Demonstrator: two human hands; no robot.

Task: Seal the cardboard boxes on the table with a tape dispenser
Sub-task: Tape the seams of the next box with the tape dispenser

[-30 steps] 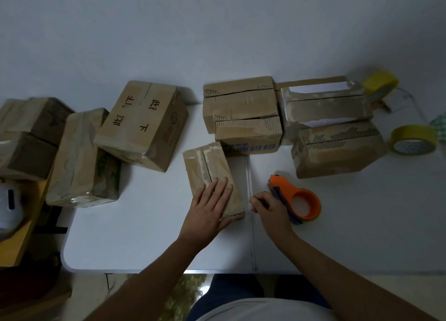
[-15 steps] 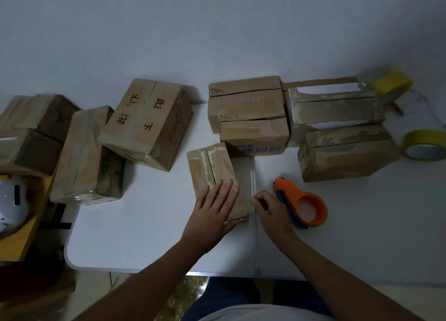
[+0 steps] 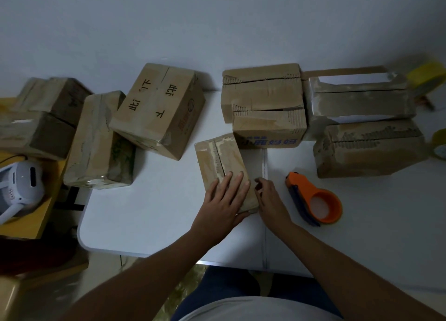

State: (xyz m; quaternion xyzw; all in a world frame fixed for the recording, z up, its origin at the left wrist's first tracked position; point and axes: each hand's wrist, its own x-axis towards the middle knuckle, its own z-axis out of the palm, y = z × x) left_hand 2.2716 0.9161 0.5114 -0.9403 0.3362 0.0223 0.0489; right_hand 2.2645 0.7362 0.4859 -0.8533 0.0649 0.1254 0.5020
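- The left hand (image 3: 223, 200) is pressing flat, fingers straight, on the small box (image 3: 223, 165).
- The right hand (image 3: 271, 200) is touching that box's right edge, fingers loosely curled, holding nothing.
- The tape dispenser (image 3: 313, 200) is lying unused, right of the box.
- Risk: the flaps may be springing apart if pressure eases before taping.

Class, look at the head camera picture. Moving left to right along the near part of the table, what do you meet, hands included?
Left hand flat on the small cardboard box → right hand at the box's right edge → orange tape dispenser lying on the white table.
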